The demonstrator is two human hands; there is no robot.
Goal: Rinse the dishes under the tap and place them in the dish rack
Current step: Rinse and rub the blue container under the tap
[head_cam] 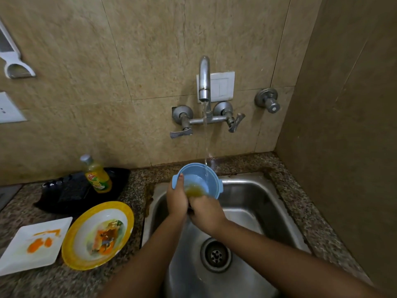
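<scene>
Left hand (176, 200) clamped on the near-left rim of a blue bowl (211, 181), thumb hooked over the rim onto the inside wall, fingers hidden behind. Right hand (206, 209) pressed to the bowl's near edge, fingers reaching into it; whether they close on anything cannot be told. The two hands touch each other over the sink (253, 194).

Bowl held above the back of the sink, tipped so its open mouth faces up and toward the camera, far rim higher than near rim. Round bowl, no clear long axis; small lug handles stick out left and right. Yellow-brown murky water pooled in the lower near part.

Tap (204, 78) on the tiled wall is running; the stream (205, 134) falls into the bowl on its right inner side.

On the counter (25, 282) left of the sink: a yellow-rimmed plate (97, 234) with orange and dark food smears, just beside a white square plate (34, 246) with orange smears, edges touching or nearly so. Behind them a black tray (71, 190), with a yellow dish soap bottle (97, 175) standing upright, slightly tilted, on it. Drain (216, 254) visible between the forearms.
</scene>
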